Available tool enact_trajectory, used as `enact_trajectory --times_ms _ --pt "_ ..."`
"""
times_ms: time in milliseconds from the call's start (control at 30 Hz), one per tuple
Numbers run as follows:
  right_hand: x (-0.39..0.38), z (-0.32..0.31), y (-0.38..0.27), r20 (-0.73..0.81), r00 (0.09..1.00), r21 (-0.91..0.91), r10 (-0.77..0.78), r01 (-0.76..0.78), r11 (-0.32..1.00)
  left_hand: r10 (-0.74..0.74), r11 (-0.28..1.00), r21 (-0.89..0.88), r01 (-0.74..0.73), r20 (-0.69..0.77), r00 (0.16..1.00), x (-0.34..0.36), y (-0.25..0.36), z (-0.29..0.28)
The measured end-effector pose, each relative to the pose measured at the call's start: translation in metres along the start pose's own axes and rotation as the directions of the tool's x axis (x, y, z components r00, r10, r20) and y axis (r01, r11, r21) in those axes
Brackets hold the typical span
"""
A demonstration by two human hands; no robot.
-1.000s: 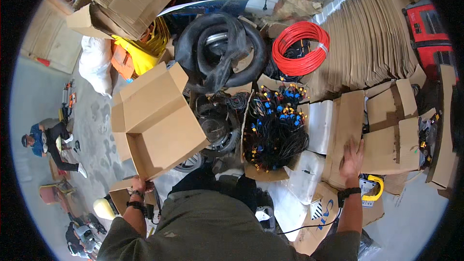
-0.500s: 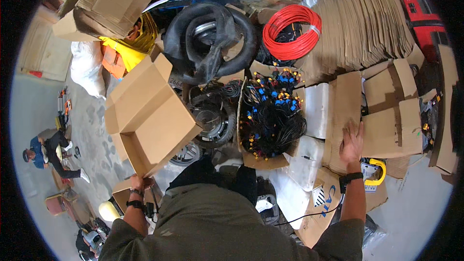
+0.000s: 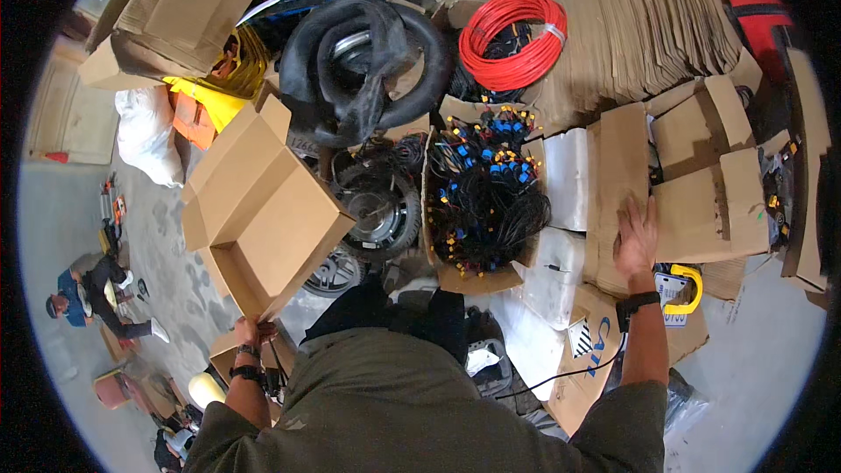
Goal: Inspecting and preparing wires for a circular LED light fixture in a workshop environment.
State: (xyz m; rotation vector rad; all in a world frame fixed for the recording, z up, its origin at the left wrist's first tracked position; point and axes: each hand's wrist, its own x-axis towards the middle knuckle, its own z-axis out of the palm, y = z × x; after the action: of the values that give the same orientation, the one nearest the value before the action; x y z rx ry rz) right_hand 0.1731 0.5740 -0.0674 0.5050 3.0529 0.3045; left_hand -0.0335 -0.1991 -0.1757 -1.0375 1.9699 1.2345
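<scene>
My left hand (image 3: 249, 333) is closed on the lower corner of an open, shallow cardboard box (image 3: 285, 217). The box is tilted, its lid folded back and its inside bare. On the right, my right hand (image 3: 634, 236) lies flat with fingers stretched on a brown cardboard flap (image 3: 618, 173), holding nothing. That flap is beside an open carton (image 3: 692, 193). Between my hands stands a carton of black wiring harnesses (image 3: 486, 197) with blue and yellow connectors.
Ahead lie black inner tubes (image 3: 368, 70), a coil of red cable (image 3: 513, 39) and stacked flattened cardboard (image 3: 648, 31). A wheel (image 3: 381, 210) sits under the shallow box. White foam blocks (image 3: 561, 184) flank the harness carton. A person (image 3: 92, 289) sits at far left.
The whole view has shifted slightly, with most things a little further left and up. My left hand still grips the shallow box, and my right hand still rests on the flap.
</scene>
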Motion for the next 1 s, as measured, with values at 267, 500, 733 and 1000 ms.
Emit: enact_trajectory --times_ms 267,500,733,1000 --pt "-0.004 0.005 0.005 0.008 1.0 0.007 0.007 -0.007 1.0 0.008 0.994 -0.106 -0.015 -0.067 0.998 -0.004 0.006 0.009" --pt "0.0 -0.002 -0.001 0.021 1.0 0.009 0.018 -0.018 1.0 0.015 0.994 -0.107 -0.015 0.0 1.0 0.002 0.001 0.005" --pt "-0.002 0.003 0.002 0.012 1.0 -0.013 0.011 -0.011 1.0 0.009 0.999 -0.051 -0.008 0.014 1.0 -0.005 0.007 0.007" --pt "0.002 -0.007 -0.005 0.059 0.998 -0.017 0.025 -0.024 1.0 -0.003 0.997 -0.082 0.006 0.032 0.999 -0.001 -0.003 -0.001"
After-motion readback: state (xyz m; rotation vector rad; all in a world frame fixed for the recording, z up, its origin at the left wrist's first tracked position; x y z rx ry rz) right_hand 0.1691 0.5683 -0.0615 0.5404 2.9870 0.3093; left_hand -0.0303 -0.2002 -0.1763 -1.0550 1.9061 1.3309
